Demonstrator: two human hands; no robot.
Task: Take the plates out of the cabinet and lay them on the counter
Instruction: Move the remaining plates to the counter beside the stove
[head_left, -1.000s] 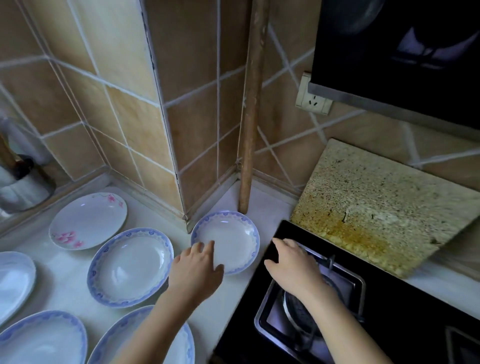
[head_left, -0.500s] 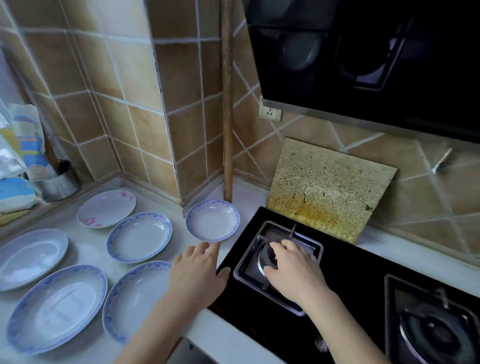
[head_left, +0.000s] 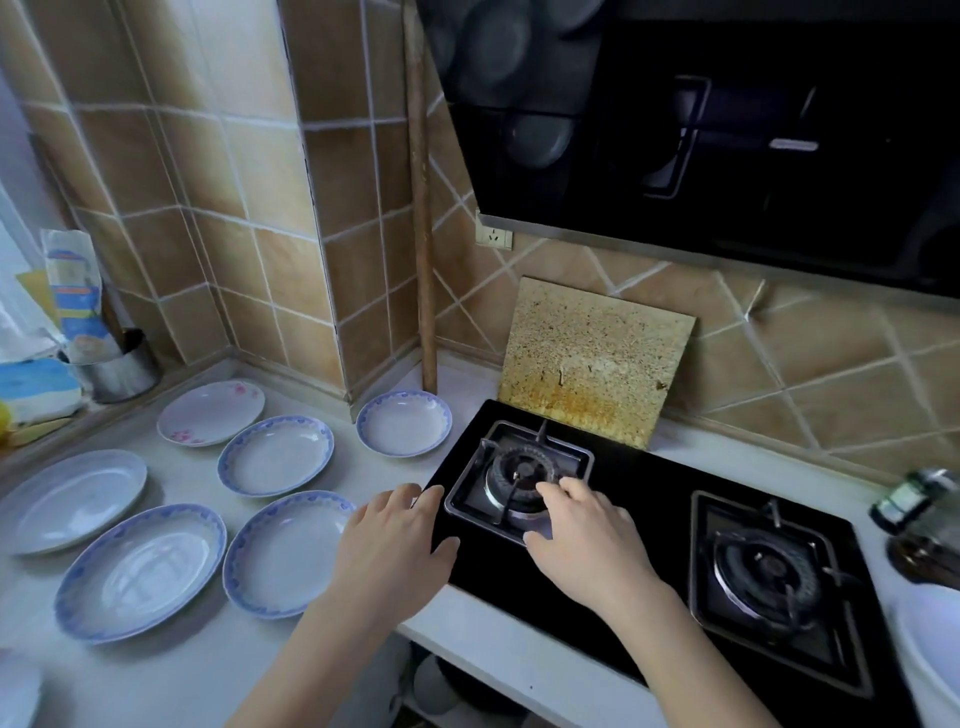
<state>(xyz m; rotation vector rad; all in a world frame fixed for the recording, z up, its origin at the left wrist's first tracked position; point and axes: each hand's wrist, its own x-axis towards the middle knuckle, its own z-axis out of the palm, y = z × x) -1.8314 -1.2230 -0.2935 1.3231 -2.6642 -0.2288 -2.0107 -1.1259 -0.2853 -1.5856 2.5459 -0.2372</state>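
Note:
Several plates lie flat on the pale counter (head_left: 171, 670). A small blue-rimmed plate (head_left: 403, 423) sits by the wall corner. Left of it lie a blue-rimmed plate (head_left: 276, 455) and a pink-flowered plate (head_left: 210, 412). Nearer me are a blue-rimmed plate (head_left: 285, 553), a large oval plate (head_left: 140, 569) and a plain plate (head_left: 70, 499). My left hand (head_left: 395, 545) hovers empty, fingers apart, at the stove's left edge. My right hand (head_left: 587, 535) is over the left burner (head_left: 519, 480), holding nothing. Below the counter edge, pale dishes (head_left: 434, 686) show dimly in the open cabinet.
A black two-burner gas stove (head_left: 649, 545) fills the right side, under a dark range hood (head_left: 727, 130). A stained board (head_left: 592, 364) and a wooden rolling pin (head_left: 423, 234) lean on the tiled wall. A metal cup (head_left: 122, 366) with packets stands far left; a glass jar (head_left: 919, 501) far right.
The view has pulled back and up from the counter. Both hands have drawn away from the small blue-rimmed plate, which stays by the wall corner. More plates and the second burner have come into view.

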